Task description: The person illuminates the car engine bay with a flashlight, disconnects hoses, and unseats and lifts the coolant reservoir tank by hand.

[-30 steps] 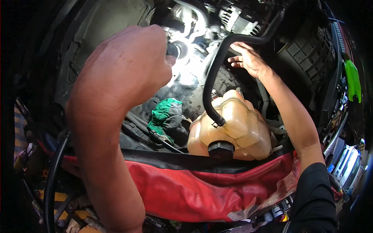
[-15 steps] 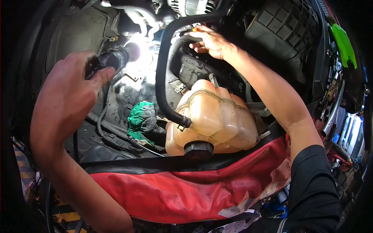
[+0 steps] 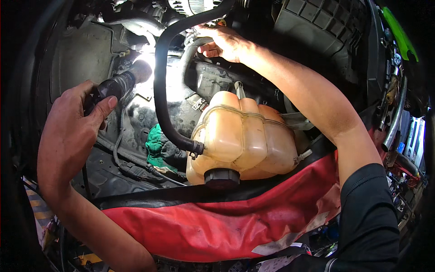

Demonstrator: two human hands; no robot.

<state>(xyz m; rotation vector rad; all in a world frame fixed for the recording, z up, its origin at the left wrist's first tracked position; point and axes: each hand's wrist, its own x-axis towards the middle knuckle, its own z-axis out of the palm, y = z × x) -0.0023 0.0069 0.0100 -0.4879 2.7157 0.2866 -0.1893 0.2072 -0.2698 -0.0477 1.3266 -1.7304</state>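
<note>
Clasps a black flashlight with the left hand, left of and beyond the tan tank, slanting it lengthwise up and rightward. Shows, beyond the tank's left side, a curved grey hose, running lengthwise away and bending right. Sets the right hand farther beyond, apart from the left, nearer that hose; cannot tell whether clamped.
</note>
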